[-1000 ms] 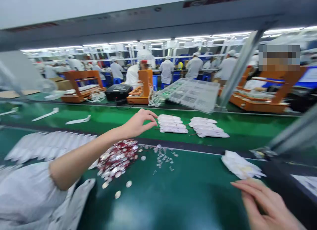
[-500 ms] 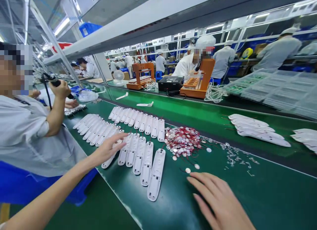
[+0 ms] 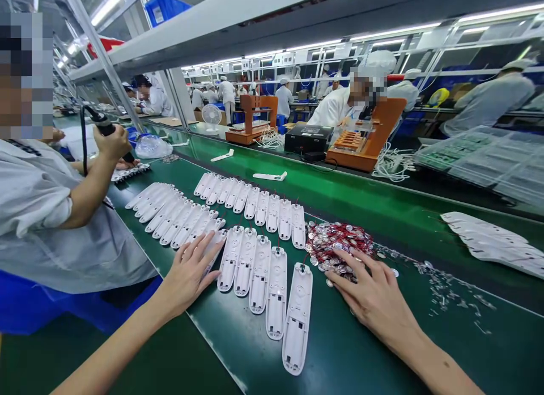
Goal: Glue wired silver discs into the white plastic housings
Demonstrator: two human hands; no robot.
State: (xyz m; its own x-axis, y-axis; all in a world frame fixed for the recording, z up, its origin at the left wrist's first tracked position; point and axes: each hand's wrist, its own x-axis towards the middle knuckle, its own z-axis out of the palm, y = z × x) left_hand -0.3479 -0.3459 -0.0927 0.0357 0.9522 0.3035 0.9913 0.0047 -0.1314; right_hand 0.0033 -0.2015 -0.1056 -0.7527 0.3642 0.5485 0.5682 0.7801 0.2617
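Observation:
My left hand (image 3: 189,273) has its fingers spread over a white plastic shell (image 3: 215,250), partly covered, at the near end of a row. Several more long shells lie beside it, open side up, the nearest white housing (image 3: 297,318) standing apart at the right. My right hand (image 3: 376,290) reaches over a heap of small silver discs with red wires (image 3: 335,239). Its fingers are apart, the fingertips at the heap's near edge; no disc shows in its grasp. A second row of white shells (image 3: 261,208) runs behind.
Tiny metal clips (image 3: 446,287) are scattered to the right. White casings (image 3: 488,242) lie on the green belt (image 3: 399,208). At the left, a co-worker's hand (image 3: 113,143) grips a black powered screwdriver (image 3: 102,123). An orange fixture (image 3: 361,151) stands beyond the belt.
My right hand has moved forward from the bare table to the disc heap. My left hand has come down with fingers spread over a shell. The view has shifted slightly.

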